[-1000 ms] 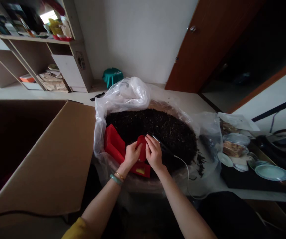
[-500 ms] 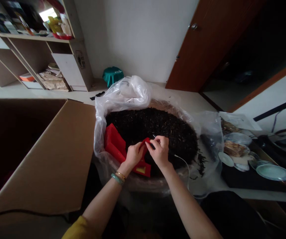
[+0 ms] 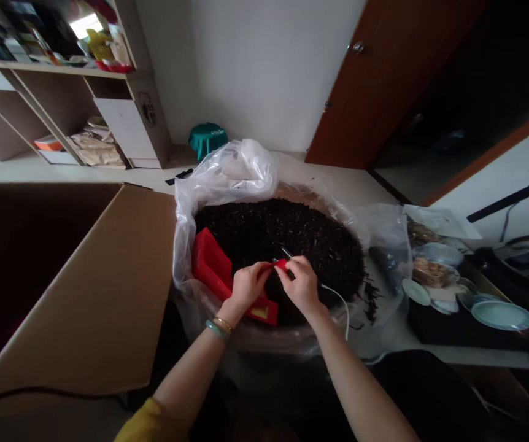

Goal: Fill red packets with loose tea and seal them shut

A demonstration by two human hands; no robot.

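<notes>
Head view: Found left hand [image 3: 248,285] and right hand [image 3: 300,283] close together above a heap of dark, shredded, leaf-like material [image 3: 310,227]. Noted both hands pinching, thumbs against fingers, grasping a small, flat, bright red piece [image 3: 281,264] from either side. Located small red piece over the near middle of the heap, largely covered by the fingers. Could not tell its material or full shape.

Observed a slim, dark tool with silver tip [image 3: 286,252] just beyond the right hand, partly hidden by it. Could not determine contact between tool and hand. Traced a thin white cable [image 3: 347,313] to the right of the right wrist.

Recorded a bright red, angular, open box [image 3: 212,264] tilted on the heap, left of the left hand, and a red flap with yellow patch [image 3: 261,314] beneath that hand. Could not establish any join between box and flap.

Found the heap inside a crumpled, translucent plastic bag [image 3: 241,169]. Logged a large brown cardboard box [image 3: 103,294] on the left and a pale round dish [image 3: 502,315] on the right. Noted a jade-green bangle [image 3: 217,330] on the left wrist.
</notes>
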